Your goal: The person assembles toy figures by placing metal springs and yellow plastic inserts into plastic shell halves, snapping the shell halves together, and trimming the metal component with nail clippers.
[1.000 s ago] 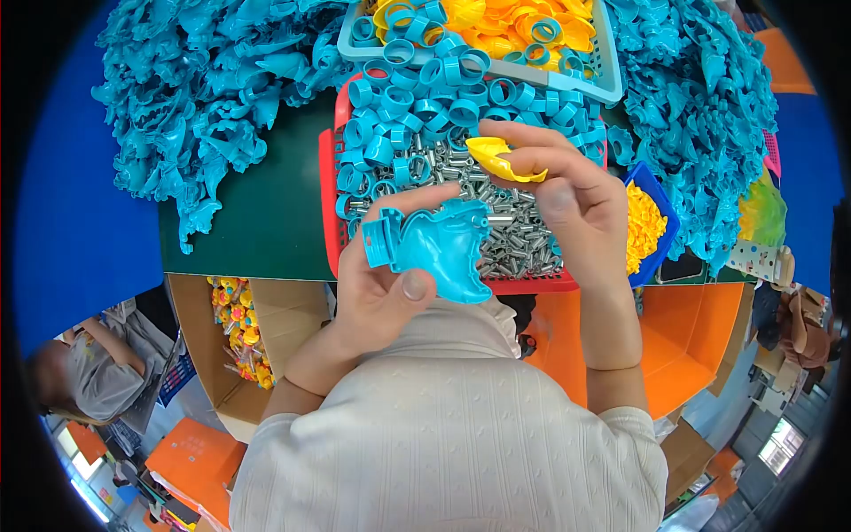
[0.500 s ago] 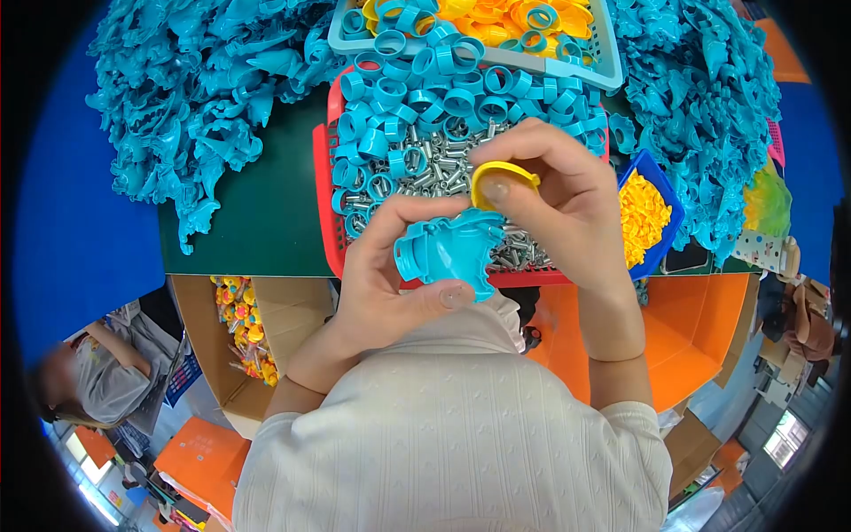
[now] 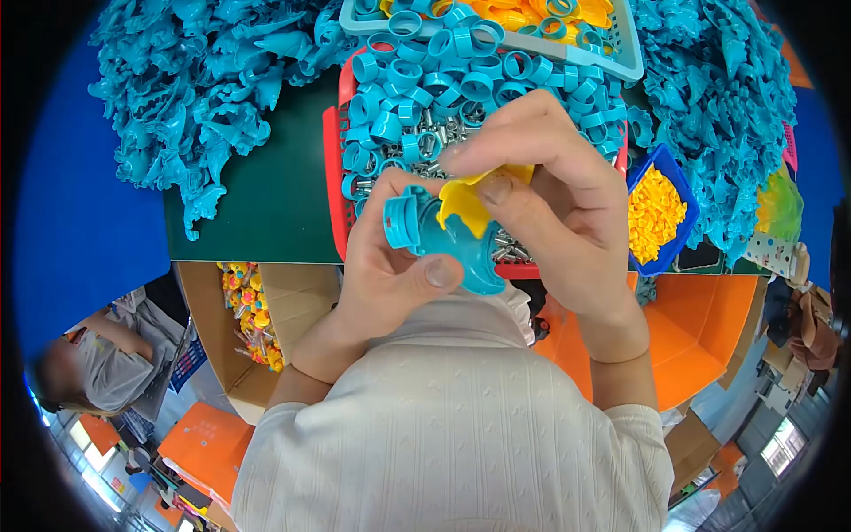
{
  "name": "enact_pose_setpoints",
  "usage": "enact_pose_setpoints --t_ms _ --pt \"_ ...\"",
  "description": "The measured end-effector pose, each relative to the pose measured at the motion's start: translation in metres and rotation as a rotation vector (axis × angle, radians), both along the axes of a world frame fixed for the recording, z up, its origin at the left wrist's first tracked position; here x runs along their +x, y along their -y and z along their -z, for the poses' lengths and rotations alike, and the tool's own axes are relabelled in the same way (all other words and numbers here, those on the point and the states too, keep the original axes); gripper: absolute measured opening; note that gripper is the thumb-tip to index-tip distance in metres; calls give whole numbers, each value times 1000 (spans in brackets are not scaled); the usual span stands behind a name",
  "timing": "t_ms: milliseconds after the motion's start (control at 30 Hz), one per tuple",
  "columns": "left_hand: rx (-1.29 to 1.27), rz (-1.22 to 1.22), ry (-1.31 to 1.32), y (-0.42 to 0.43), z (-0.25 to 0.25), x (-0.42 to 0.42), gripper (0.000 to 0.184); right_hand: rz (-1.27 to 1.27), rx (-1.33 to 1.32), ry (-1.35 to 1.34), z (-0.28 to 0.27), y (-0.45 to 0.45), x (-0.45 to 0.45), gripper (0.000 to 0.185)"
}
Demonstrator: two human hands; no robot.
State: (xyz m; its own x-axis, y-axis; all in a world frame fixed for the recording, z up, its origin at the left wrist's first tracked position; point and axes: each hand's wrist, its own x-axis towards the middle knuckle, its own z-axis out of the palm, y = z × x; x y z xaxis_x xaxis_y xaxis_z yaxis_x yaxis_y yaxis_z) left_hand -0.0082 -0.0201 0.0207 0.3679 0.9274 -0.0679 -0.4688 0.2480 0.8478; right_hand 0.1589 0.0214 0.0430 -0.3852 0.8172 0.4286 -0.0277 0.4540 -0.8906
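- Here, my left hand grips the blue shell near the red basket's six o'clock.
- My right hand pinches the yellow piece at the shell's one o'clock.
- Both seem light, stiff, slick; probably best held by edges.

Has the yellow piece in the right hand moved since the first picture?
Yes: against the red basket, the yellow piece has come toward the near edge and slightly left, now overlapping the blue shell in view.
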Motion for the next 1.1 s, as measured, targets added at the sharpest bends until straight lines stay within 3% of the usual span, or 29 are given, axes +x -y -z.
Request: enact_pose_setpoints --t_ms 133,233,300,533,767,933,1100 --pt "-26 -59 -56 3 -4 0 51 103 -162 -282 6 8 -14 21" --pt "3 -47 -74 5 0 -3 51 211 -143 -166 -1 10 -13 24" --pt "36 -49 -80 6 3 -3 51 279 105 152 -2 9 -11 27" --pt "28 -105 -59 10 3 0 53 331 264 313 -4 10 -5 26" --pt "39 -10 -178 10 -4 -3 50 353 210 296 3 14 -8 25" --pt "29 -5 -170 9 -6 -3 52 327 118 125 3 15 -5 24" --pt "112 -47 -165 7 -4 1 54 322 250 116 2 14 -3 26"
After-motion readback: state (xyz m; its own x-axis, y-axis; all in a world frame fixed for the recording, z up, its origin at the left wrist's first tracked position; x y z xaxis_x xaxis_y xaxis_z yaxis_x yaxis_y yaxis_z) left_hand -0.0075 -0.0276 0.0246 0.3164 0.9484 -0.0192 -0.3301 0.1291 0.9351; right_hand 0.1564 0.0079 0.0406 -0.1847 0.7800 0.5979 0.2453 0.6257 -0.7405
